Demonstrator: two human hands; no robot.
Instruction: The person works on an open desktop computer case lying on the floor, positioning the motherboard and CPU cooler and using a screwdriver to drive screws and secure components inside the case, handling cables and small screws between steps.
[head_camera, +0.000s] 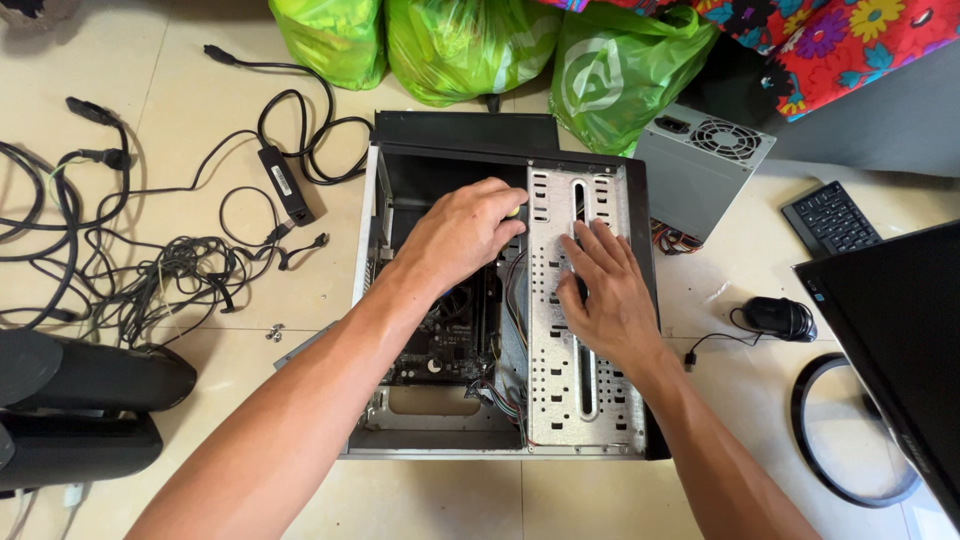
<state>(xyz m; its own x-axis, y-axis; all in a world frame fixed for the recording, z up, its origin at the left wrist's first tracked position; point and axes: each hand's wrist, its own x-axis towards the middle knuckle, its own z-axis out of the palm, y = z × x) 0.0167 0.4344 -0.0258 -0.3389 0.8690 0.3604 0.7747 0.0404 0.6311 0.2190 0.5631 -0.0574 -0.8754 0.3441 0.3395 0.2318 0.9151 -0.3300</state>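
An open computer case (505, 300) lies on its side on the tiled floor (200, 60), its panel off. Inside it sit a dark motherboard (455, 335) with bundled wires, and a perforated metal drive cage (585, 380) along the right side. The left hand (460, 232) reaches into the case, fingers (505, 215) clenched around a small yellowish object I cannot identify. The right hand (605, 295) lies flat on the drive cage, fingers released and spread. Just beyond the case stand 3 green plastic bags (455, 45), full and knotted. A grey power supply (700, 165) rests beside the case's right corner. Tangled black cables (160, 265) spread left; a mouse (778, 318), keyboard (830, 218) and monitor (895, 330) lie right.
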